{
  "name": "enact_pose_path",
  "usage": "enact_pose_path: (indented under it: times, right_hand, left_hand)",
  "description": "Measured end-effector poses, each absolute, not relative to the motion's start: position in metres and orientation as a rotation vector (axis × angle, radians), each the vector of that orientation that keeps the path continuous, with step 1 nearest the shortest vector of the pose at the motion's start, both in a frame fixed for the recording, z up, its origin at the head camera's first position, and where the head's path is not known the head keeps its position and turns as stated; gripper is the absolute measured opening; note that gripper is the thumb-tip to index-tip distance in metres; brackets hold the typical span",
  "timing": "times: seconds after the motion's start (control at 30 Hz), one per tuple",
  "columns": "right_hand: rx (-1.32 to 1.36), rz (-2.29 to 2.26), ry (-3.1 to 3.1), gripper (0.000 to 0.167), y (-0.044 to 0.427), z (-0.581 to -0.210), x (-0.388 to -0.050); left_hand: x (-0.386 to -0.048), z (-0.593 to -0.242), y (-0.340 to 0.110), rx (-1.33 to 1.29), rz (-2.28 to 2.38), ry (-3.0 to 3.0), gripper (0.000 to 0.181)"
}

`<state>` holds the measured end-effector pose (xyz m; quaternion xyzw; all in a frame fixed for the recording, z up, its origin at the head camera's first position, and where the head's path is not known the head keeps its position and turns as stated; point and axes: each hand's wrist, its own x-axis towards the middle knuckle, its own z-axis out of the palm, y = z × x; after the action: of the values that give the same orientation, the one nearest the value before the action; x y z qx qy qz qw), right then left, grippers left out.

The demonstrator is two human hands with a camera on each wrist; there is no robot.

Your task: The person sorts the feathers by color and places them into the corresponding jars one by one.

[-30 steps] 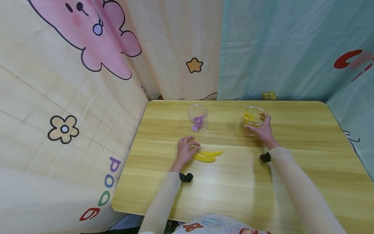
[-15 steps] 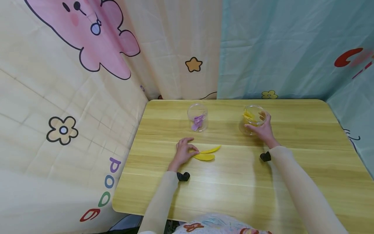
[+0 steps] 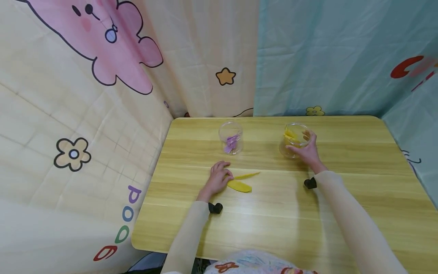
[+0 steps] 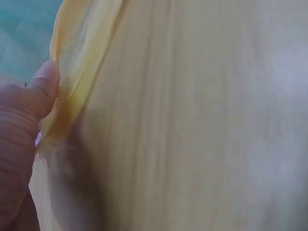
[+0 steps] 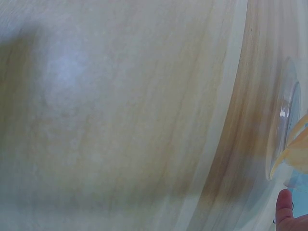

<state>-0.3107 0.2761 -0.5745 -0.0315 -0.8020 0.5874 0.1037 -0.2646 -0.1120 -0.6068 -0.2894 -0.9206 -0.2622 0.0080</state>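
Observation:
My left hand [image 3: 217, 180] pinches two thin yellow petal-like pieces [image 3: 240, 186] by their left ends, near the middle of the table. In the left wrist view, my thumb [image 4: 45, 84] presses a translucent, frayed-ended yellow petal-like piece [image 4: 79, 72]; the other fingertips are hidden. At the back right, my right hand [image 3: 310, 153] grips a clear round cup [image 3: 289, 151], fingers and thumb around its side. Several yellow pieces [image 3: 290, 135] lie inside that cup. The right wrist view catches only the thumb [image 5: 285, 204] and part of the cup [image 5: 276, 139].
A second clear cup [image 3: 230, 131] stands at the back left with several purple pieces [image 3: 232, 142] in it. Both stand on a light wooden table [image 3: 267, 220]. Printed curtains [image 3: 205, 45] hang along the back and sides.
My left hand has closed its fingertips on the yellow pieces and shifted slightly. Their free ends have spread a little apart. My right hand stays around the cup.

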Motion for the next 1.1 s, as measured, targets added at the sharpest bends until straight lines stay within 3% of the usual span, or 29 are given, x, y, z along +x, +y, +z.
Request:
enact_pose_path:
  times: [0.13, 0.33, 0.6, 0.9, 1.1]
  right_hand:
    - [-0.082, 1.719, -2.366, 0.101, 0.276, -0.574, -0.311]
    - [-0.084, 1.727, -2.370, 0.101, 0.274, -0.573, -0.311]
    - [-0.088, 1.756, -2.366, 0.101, 0.266, -0.580, -0.307]
    - [-0.073, 1.738, -2.364, 0.099, 0.267, -0.579, -0.306]
    - [-0.090, 1.718, -2.372, 0.099, 0.271, -0.572, -0.306]
  left_hand:
    - [-0.266, -0.591, -0.102, -0.913, -0.892, -2.849, 0.015]
    - [-0.276, -0.534, -0.063, -0.951, -0.957, -2.840, 0.020]
    - [-0.296, -0.480, -0.023, -1.181, -0.647, -3.003, 0.026]
    - [-0.286, -0.534, -0.035, -1.279, -0.589, -3.146, 0.022]
    - [-0.278, -0.567, -0.049, -1.287, -0.570, -3.089, 0.031]
